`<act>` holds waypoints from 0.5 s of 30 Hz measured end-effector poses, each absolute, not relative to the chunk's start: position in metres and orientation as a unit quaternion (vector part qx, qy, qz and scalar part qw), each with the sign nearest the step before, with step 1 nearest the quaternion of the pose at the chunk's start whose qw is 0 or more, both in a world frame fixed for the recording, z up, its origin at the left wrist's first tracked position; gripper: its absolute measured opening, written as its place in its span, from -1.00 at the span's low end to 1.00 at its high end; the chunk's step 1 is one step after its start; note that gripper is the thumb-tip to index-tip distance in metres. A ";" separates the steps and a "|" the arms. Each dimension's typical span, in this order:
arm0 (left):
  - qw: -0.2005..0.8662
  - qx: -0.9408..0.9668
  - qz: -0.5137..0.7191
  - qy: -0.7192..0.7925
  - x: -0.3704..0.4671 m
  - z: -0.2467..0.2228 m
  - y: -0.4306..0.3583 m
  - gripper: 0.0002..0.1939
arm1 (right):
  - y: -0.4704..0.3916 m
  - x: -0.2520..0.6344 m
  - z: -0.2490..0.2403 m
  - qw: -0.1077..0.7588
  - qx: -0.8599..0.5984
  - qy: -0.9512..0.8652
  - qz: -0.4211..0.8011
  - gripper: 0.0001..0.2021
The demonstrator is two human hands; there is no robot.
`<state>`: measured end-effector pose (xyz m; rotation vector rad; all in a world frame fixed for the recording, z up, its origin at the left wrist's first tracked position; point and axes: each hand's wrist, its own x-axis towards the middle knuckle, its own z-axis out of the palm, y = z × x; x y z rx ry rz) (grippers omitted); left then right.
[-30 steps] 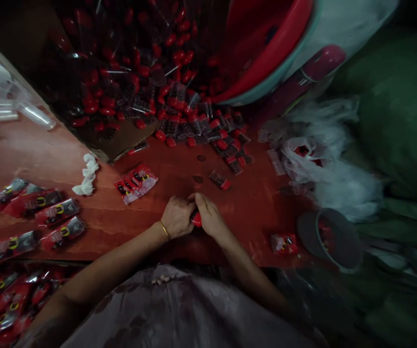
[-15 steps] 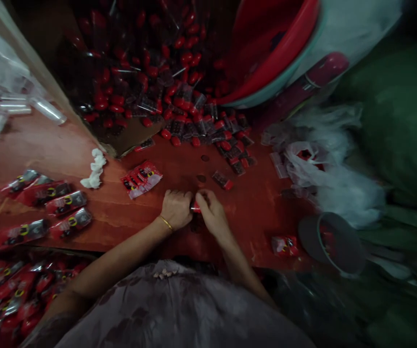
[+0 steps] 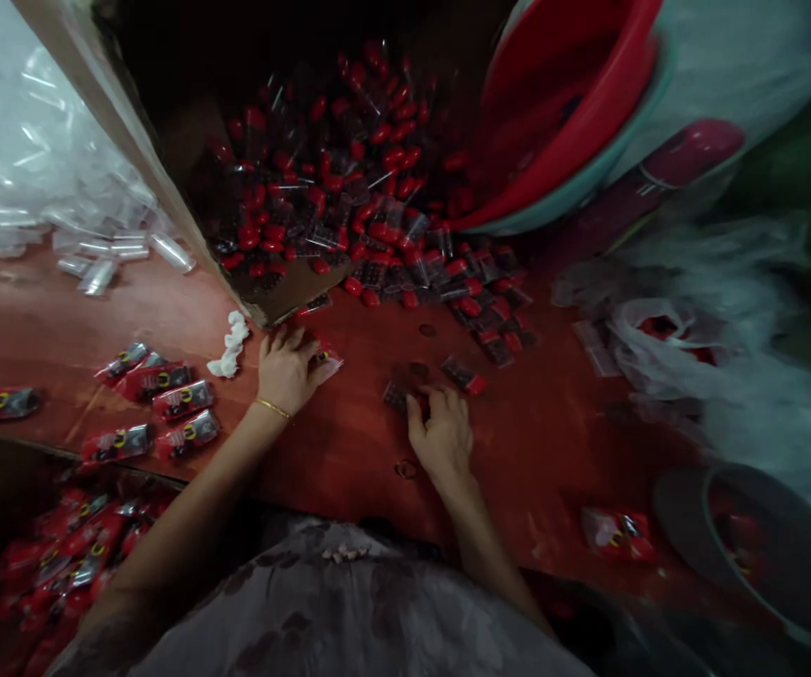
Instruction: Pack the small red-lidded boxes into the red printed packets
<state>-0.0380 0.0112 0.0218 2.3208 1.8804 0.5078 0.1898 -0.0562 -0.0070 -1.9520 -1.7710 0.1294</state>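
Note:
My left hand (image 3: 285, 371), a gold bangle at its wrist, lies over a small pile of red printed packets (image 3: 327, 359) and hides most of it. Its fingers are slightly apart. My right hand (image 3: 442, 434) has its fingers curled round the red-capped end of a small clear container with dark contents (image 3: 396, 393). Beyond that hand another red-capped container (image 3: 463, 374) lies on the red tabletop (image 3: 370, 442). A small dark ring (image 3: 405, 468) rests on the table between my hands.
A cardboard box (image 3: 186, 197) spills many red-capped containers (image 3: 391, 235) onto the table. Clear tubes (image 3: 99, 273) and red wrapped packs (image 3: 183, 400) lie left. Red basin (image 3: 567, 141), purple flask (image 3: 691, 155), plastic bags (image 3: 716, 376) and a grey tub (image 3: 702, 527) stand right.
My hands have parted. The left moved left onto the printed packets; the right moved right with a red-capped container. Another wrapped pack shows at far left as the view shifted.

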 end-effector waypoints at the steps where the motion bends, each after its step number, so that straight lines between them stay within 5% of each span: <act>1: 0.061 0.765 0.153 0.622 -0.042 0.019 0.014 -0.58 | -0.057 0.189 -0.009 0.252 -0.715 -0.651 0.030 -0.67; 11: 0.057 0.730 0.220 0.644 -0.039 0.006 0.016 -0.74 | -0.060 0.189 -0.001 0.375 -0.640 -0.670 0.004 -0.81; 15: 0.027 0.724 0.302 0.620 -0.028 0.021 0.007 -0.73 | -0.057 0.168 0.021 0.438 -0.608 -0.644 0.154 -0.78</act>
